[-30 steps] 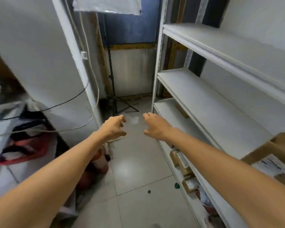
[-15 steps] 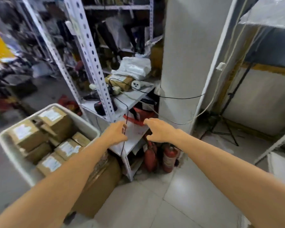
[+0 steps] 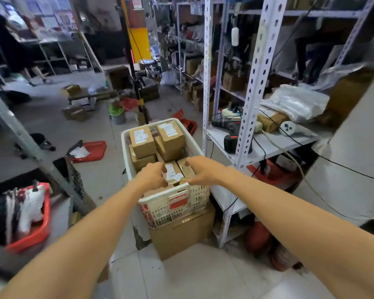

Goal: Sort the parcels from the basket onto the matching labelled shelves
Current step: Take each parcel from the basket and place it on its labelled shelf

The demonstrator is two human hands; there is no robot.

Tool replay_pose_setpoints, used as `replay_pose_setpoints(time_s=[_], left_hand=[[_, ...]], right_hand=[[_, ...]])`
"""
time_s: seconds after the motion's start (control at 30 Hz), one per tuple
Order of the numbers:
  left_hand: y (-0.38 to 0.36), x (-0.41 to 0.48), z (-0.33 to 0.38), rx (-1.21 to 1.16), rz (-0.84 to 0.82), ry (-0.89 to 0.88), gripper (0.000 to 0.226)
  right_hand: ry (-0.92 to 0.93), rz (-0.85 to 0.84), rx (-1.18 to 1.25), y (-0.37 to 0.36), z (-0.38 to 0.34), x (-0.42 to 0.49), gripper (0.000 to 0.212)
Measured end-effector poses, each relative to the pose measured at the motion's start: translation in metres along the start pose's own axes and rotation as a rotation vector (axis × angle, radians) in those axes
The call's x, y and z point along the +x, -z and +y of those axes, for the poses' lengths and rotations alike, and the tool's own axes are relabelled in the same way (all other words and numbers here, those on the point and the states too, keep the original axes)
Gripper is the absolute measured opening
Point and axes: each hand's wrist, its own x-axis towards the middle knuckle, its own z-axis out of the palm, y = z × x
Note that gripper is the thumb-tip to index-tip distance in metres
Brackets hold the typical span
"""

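A white plastic basket [image 3: 177, 201] stands on a large cardboard box straight ahead, filled with several brown cardboard parcels with white labels. One parcel at the back [image 3: 141, 140] reads A-2. Both my hands reach into the basket's near end. My left hand [image 3: 152, 175] curls round the left side of a small labelled parcel [image 3: 172, 173]. My right hand [image 3: 200, 171] curls over the parcel beside it [image 3: 184, 167]. Whether the two hands hold one parcel or two I cannot tell.
A white perforated metal rack [image 3: 255, 83] stands right of the basket, its shelf holding a drill [image 3: 225, 125], cables and bags. A red basket [image 3: 34, 234] sits low at the left beside a slanted metal post. Boxes and red trays litter the floor beyond.
My view has swung left from the empty white shelves to the basket. Both hands, held out empty before, have dropped into the basket onto the parcels.
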Motion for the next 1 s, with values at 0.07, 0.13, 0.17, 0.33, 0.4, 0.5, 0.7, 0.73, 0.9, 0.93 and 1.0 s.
replay_pose_setpoints(time_s=[0.07,0.13,0.17,0.33,0.4,0.5,0.7,0.73,0.9,0.93,1.0], left_hand=[[0.010,0.015,-0.008,-0.011,0.009,0.008,0.051],[0.018,0.034,-0.012,-0.020,0.017,-0.013,0.049],[0.021,0.043,-0.013,-0.008,0.023,-0.026,0.047],[0.023,0.085,-0.033,0.071,-0.027,-0.070,0.045],[0.021,0.102,-0.048,0.070,-0.071,-0.058,0.049],[0.019,0.127,-0.069,0.032,-0.091,-0.027,0.052],[-0.002,0.177,-0.087,-0.051,-0.203,0.026,0.053],[-0.005,0.188,-0.089,-0.069,-0.206,0.023,0.053],[-0.026,0.232,-0.101,-0.083,-0.274,0.080,0.053],[-0.030,0.238,-0.105,-0.082,-0.302,0.108,0.053],[-0.038,0.251,-0.116,-0.083,-0.341,0.164,0.053]], right_hand=[[0.002,-0.018,-0.020,0.006,0.000,0.020,0.045],[-0.014,-0.018,-0.034,0.013,0.001,0.039,0.041],[-0.023,-0.013,-0.049,0.015,0.002,0.049,0.038],[-0.054,-0.022,-0.059,0.015,0.009,0.104,0.033],[-0.063,-0.048,-0.059,0.010,0.010,0.125,0.034],[-0.074,-0.073,-0.039,-0.001,0.017,0.153,0.040],[-0.074,-0.190,0.039,-0.030,0.040,0.215,0.047],[-0.063,-0.193,0.050,-0.034,0.044,0.227,0.051],[-0.048,-0.307,0.056,-0.065,0.073,0.283,0.053],[-0.045,-0.348,0.052,-0.073,0.080,0.294,0.054],[-0.046,-0.399,0.058,-0.082,0.096,0.310,0.057]])
